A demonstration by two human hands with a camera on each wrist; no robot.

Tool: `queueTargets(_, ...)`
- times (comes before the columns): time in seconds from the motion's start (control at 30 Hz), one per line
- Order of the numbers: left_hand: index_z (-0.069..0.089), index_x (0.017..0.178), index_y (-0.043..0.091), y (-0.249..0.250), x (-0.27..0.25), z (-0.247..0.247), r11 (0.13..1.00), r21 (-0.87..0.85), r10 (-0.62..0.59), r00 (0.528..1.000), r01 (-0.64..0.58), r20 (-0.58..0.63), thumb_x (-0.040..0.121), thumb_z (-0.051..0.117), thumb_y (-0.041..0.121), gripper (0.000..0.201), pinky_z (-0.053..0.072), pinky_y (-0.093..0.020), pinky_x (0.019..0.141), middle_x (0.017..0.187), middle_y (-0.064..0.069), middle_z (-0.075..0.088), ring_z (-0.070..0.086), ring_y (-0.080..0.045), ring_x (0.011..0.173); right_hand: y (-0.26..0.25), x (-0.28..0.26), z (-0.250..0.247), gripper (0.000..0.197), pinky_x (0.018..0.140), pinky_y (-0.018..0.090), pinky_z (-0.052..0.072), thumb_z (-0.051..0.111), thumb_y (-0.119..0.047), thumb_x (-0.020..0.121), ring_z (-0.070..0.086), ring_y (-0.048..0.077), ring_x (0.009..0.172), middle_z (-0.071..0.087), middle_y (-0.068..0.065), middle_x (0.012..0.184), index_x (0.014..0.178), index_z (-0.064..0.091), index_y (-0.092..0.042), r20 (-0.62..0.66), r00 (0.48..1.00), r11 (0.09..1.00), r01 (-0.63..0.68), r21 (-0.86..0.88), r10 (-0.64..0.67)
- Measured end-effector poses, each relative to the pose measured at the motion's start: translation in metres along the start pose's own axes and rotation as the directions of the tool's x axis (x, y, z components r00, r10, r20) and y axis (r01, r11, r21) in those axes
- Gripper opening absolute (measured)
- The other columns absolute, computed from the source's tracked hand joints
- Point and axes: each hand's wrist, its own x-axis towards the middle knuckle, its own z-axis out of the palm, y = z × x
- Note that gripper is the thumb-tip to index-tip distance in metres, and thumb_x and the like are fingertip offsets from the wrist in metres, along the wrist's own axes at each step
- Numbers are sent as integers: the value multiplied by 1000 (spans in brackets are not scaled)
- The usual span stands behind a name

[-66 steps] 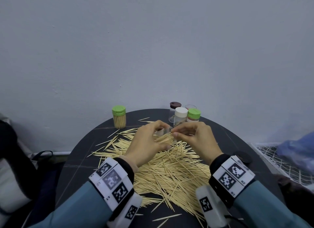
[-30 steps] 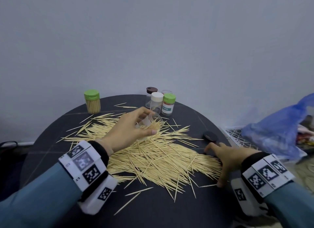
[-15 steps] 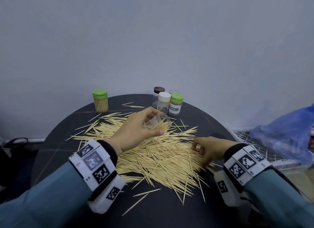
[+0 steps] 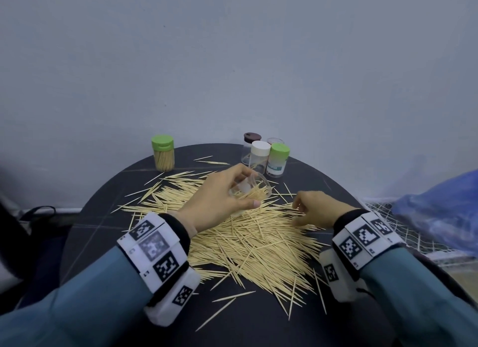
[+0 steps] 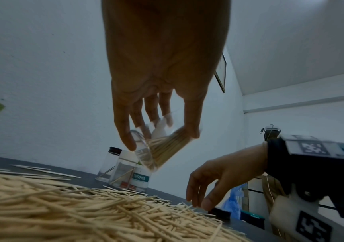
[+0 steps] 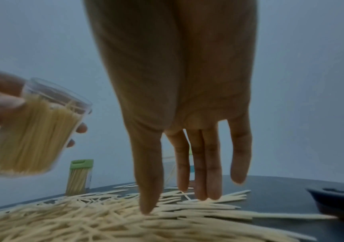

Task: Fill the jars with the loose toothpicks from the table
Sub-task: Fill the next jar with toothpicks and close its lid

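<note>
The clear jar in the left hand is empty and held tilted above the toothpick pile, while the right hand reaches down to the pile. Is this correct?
Not quite: the clear jar is not empty. The right wrist view shows it already packed with toothpicks. The rest holds: the left hand holds it tilted above the toothpick pile, and the right hand reaches down to the pile.

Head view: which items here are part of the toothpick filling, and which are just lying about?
Part of the job:
- left hand, gripping the open jar
- right hand, fingers on the loose toothpicks
- full green-lidded jar
- capped jars at the back
- dark lid on the table

Lying about:
- blue plastic bag
- white wire rack
</note>
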Motion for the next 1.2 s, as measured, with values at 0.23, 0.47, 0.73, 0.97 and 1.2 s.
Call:
queueTargets(0.23,55,119,24,0,0,0,1000,0,-4,1000,4,9,77,75,23,47,38,3,67,103,14,59,51,12,89,-15,3,1,44,94,28,42,62,-31,88,53,21,113,57,6,124,126,53,-10,162,987,997,34,-64,-23)
queueTargets(0.47,56,120,24,-1,0,0,1000,11,-6,1000,6,8,77,76,26,48,42,-2,67,110,10,62,54,7,91,-31,7,4,39,91,29,40,53,-30,93,51,21,111,54,6,128,127,51,-9,177,982,983,98,-155,-69)
queueTargets(0.73,56,121,24,-3,0,0,1000,22,-19,1000,19,14,77,76,26,48,43,-9,71,111,8,62,57,-3,97,-41,10,2,43,101,33,36,44,-31,97,43,23,127,46,8,138,135,42,-10,226,972,969,109,-222,-58)
queueTargets(0.97,55,120,26,-5,-1,-5,999,28,-15,1000,15,1,78,75,27,47,40,-2,68,109,12,61,54,5,93,-45,11,-2,35,91,31,38,36,-26,100,51,24,108,56,10,121,124,50,-5,246,965,977,135,-164,-92)
queueTargets(1.2,55,121,26,-8,1,-5,999,31,-19,1000,19,3,78,75,27,48,38,-3,67,110,12,61,54,5,94,-45,12,-4,13,75,27,35,37,-24,100,45,18,82,42,-5,72,95,46,-15,256,960,984,141,-108,-110)
